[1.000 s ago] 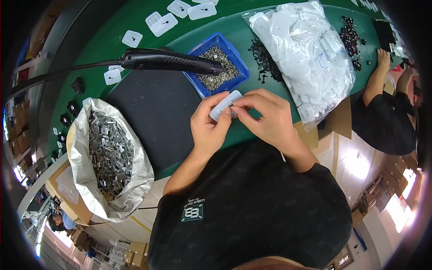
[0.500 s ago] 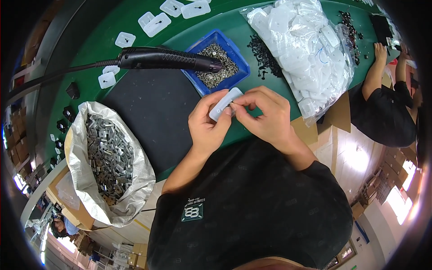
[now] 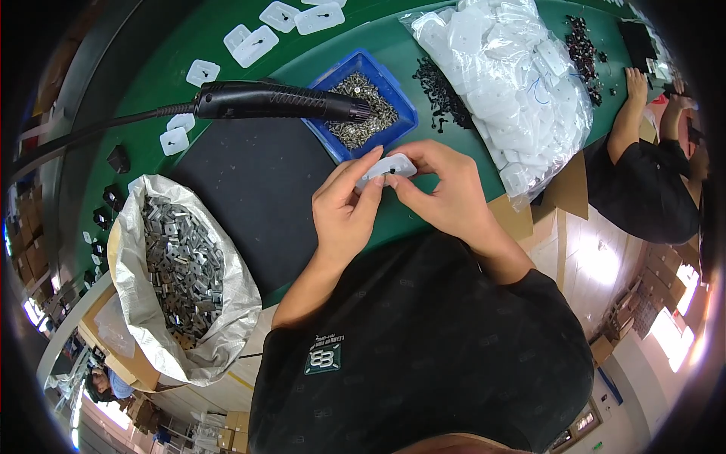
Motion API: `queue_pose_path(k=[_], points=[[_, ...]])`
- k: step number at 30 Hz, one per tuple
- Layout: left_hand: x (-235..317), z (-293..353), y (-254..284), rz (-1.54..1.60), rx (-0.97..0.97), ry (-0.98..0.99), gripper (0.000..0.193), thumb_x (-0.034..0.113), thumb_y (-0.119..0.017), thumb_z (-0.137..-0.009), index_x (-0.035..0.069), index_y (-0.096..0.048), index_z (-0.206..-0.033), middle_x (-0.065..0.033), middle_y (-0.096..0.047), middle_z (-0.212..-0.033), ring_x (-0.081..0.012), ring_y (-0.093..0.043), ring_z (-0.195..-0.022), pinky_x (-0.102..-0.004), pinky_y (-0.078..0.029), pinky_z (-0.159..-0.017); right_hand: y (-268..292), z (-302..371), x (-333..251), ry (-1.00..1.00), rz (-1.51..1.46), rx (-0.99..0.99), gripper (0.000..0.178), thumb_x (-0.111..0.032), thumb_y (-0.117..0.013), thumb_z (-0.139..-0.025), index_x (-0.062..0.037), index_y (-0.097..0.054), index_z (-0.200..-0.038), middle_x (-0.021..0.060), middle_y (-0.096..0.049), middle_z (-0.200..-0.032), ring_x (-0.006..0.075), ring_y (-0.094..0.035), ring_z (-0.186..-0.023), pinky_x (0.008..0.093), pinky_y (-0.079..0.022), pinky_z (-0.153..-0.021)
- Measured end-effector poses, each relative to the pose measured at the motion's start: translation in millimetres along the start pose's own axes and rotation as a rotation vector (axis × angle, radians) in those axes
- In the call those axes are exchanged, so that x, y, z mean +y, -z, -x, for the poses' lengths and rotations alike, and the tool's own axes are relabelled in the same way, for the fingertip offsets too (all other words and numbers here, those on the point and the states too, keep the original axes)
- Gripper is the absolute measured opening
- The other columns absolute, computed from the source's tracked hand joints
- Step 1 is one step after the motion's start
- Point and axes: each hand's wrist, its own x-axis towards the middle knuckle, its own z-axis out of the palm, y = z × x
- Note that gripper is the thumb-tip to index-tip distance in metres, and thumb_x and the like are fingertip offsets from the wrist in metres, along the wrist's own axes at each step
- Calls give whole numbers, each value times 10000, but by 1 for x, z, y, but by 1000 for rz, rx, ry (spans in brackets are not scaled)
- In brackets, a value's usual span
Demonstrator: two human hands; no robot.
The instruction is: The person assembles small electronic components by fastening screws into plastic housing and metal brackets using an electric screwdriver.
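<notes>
- Left hand (image 3: 342,203): grips white plastic cover (image 3: 398,163), below blue screw bin (image 3: 405,119).
- Right hand (image 3: 448,183): grips same cover, below bin.
- Corded power tool (image 3: 261,101): extends over bin's left rim.

Translucent white plastic plate (image 3: 401,162), aslant between the hands (image 3: 340,212), small black part (image 3: 392,172) against it

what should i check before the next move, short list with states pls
1. Left hand holding the white plastic piece: ok
2. Right hand on the same piece: ok
3. Small black part fully seated on it: cannot tell, too small
4. Blue bin unobstructed from above: not ok, the black tool reaches over it
5. Loose black parts uncovered beside the clear bag: ok
</notes>
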Motion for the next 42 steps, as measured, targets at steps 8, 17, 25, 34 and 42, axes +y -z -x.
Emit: queue_pose_path(k=[8, 17, 25, 34, 42], points=[[-1, 1, -3, -47, -4, 102, 292, -33, -631, -848, 34, -677, -1129, -41, -667, -859, -27, -531, -625, -190, -422, -519, -7, -1, 9, 13, 110, 88, 229, -73, -743, -718, -9, -643, -913, 101, -677, -827, 196, -676, -694, 292, -548, -636], [-3, -2, -5, -1, 58, 41, 245, -35, -637, -835, 16, -690, -1068, -54, -677, -856, -62, -614, -702, -200, -477, -566, -6, -1, 4, -29, 130, 42, 219, -48, -746, -721, 18, -637, -898, 98, -690, -822, 133, -690, -745, 266, -558, -696], [2, -4, 11, -14, -107, 106, 317, -59, -635, -835, 21, -679, -1138, -48, -682, -909, -26, -578, -678, -180, -447, -557, 14, -10, 1, -36, 2, -117, 190, -148, -763, -786, -28, -673, -904, 88, -664, -741, 186, -657, -665, 284, -525, -614], [6, -7, 17, 76, -33, 91, 262, -87, -618, -843, -68, -650, -1103, -74, -681, -919, -62, -605, -754, -182, -476, -633, 13, -28, -4, 173, 222, -175, 189, -190, -763, -791, -40, -678, -867, 81, -672, -789, 228, -660, -684, 309, -522, -614], [14, -17, 20, -39, -22, -169, 522, -39, -543, -890, -65, -374, -1383, -247, -506, -1337, -270, -579, -1156, -369, -454, -998, 56, -103, 6, 236, 356, 124, 258, -293, -736, -794, -67, -676, -905, 116, -696, -846, 272, -670, -700, 366, -522, -631]])
